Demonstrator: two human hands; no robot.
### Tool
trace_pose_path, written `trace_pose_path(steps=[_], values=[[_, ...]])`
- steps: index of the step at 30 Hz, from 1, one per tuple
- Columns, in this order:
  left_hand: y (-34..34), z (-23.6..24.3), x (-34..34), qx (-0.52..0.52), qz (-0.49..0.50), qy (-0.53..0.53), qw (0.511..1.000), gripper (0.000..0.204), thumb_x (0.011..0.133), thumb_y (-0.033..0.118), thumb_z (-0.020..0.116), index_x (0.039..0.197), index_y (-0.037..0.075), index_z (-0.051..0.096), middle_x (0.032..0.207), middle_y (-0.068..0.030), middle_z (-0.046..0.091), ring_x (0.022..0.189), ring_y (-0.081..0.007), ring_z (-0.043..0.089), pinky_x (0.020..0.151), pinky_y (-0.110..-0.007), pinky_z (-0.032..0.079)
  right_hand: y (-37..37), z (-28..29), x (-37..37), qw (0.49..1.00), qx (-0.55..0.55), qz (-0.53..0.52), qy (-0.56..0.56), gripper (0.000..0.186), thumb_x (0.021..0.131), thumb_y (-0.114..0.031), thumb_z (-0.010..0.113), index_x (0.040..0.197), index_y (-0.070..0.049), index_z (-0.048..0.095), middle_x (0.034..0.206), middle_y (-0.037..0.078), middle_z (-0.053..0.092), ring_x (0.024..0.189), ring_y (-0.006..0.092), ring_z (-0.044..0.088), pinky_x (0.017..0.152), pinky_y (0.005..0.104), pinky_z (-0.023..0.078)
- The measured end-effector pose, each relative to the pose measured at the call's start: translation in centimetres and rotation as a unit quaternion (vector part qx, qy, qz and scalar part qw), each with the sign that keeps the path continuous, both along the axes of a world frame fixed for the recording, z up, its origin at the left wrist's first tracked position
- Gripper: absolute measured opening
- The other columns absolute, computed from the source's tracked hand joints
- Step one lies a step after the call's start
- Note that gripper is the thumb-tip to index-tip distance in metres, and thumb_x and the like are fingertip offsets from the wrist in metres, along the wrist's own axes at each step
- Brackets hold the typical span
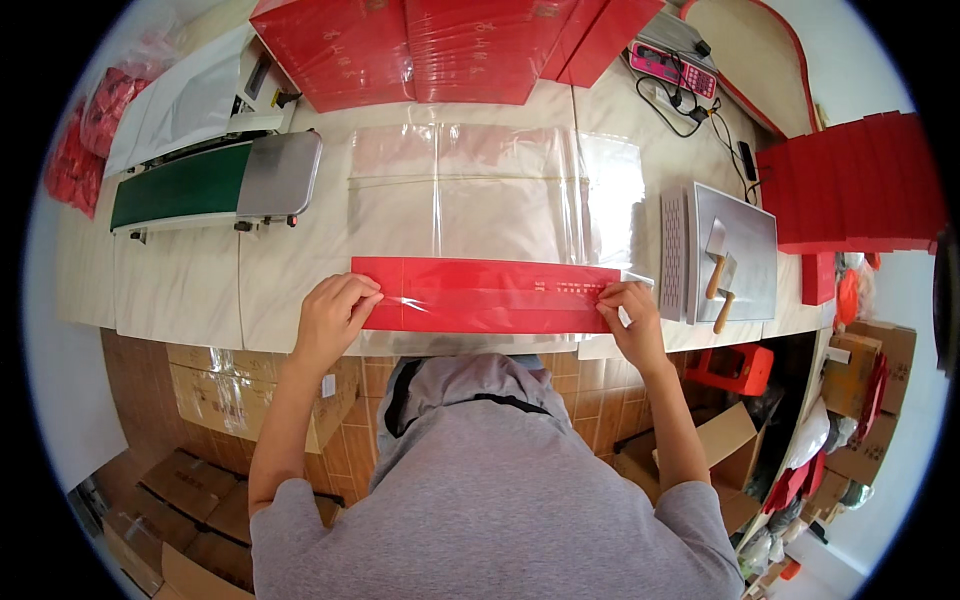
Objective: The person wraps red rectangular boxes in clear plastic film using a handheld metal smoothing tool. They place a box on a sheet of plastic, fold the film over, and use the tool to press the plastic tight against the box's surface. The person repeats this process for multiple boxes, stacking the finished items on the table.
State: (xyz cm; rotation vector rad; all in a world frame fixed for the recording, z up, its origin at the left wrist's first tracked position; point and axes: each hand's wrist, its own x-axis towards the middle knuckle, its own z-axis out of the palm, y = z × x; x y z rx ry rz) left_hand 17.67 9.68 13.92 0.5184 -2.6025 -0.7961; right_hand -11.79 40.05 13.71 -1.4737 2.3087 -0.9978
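A long, flat red box (480, 296) with small light print toward its right end lies at the table's front edge. Glossy streaks on its top look like clear film. My left hand (338, 312) pinches at the box's left end, thumb and fingertips together. At the opposite end my right hand (632, 318) is closed in a similar pinch. Whether the fingertips grip the box itself or only film on it is too fine to tell. Just beyond the box, clear plastic bags (500, 215) lie flat in a layer.
Stacked red boxes (470, 55) stand at the back, and more red boxes (850, 185) at the right. To the left sits a machine with a green conveyor belt (185, 187). Two wooden-handled scrapers (718, 275) rest on a metal plate (750, 230). A red stool (735, 368) is below.
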Motion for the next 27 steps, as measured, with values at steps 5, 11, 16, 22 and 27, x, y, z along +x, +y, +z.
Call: trace_pose_path(steps=[5,11,16,22,27], values=[[0.4,-0.1,0.0,0.003,0.015,0.000,1.000,0.011,0.078,0.004,0.071,0.079,0.002,0.061,0.087,-0.0075,0.068,0.076,-0.0249,0.064,0.066,-0.034,0.050,-1.2,1.2,1.8,0.993,0.041,0.026,0.104,0.014,0.075,-0.009,0.075,0.082,-0.008,0.063,0.105,0.007,0.065,0.098,0.0271,0.058,0.091,0.0427,0.039],[0.3,-0.1,-0.1,-0.010,0.013,0.010,1.000,0.010,0.079,0.004,0.071,0.078,0.002,0.060,0.087,-0.0078,0.068,0.075,-0.0250,0.064,0.065,-0.034,0.050,-3.1,-0.5,1.8,0.991,-0.031,0.094,0.095,0.016,0.076,-0.006,0.073,0.084,-0.006,0.060,0.109,0.007,0.066,0.108,0.0285,0.059,0.087,0.0408,0.044],[0.1,-0.2,-0.1,0.007,0.020,0.003,1.000,0.011,0.079,0.004,0.071,0.078,0.002,0.060,0.086,-0.0077,0.067,0.075,-0.0246,0.064,0.064,-0.033,0.050,-3.6,-0.4,1.7,0.997,-0.037,0.072,0.007,0.015,0.077,-0.002,0.072,0.081,-0.003,0.057,0.097,0.009,0.066,0.095,0.0291,0.060,0.082,0.0371,0.045],[0.4,-0.3,-0.4,0.025,0.048,0.016,0.998,0.014,0.078,0.005,0.073,0.077,0.002,0.060,0.084,-0.0070,0.066,0.074,-0.0229,0.064,0.061,-0.031,0.050,-3.9,-0.4,1.8,0.998,-0.028,0.048,-0.014,0.015,0.076,0.000,0.072,0.080,-0.001,0.057,0.091,0.011,0.063,0.085,0.0289,0.057,0.078,0.0367,0.044],[0.4,-0.8,-0.5,0.013,0.052,0.037,0.998,0.015,0.078,0.006,0.074,0.076,0.003,0.059,0.083,-0.0075,0.066,0.073,-0.0227,0.065,0.062,-0.031,0.051,-4.0,-0.4,2.1,0.999,-0.023,0.037,-0.011,0.015,0.076,0.000,0.072,0.078,-0.001,0.057,0.089,0.011,0.062,0.085,0.0294,0.056,0.078,0.0366,0.044]])
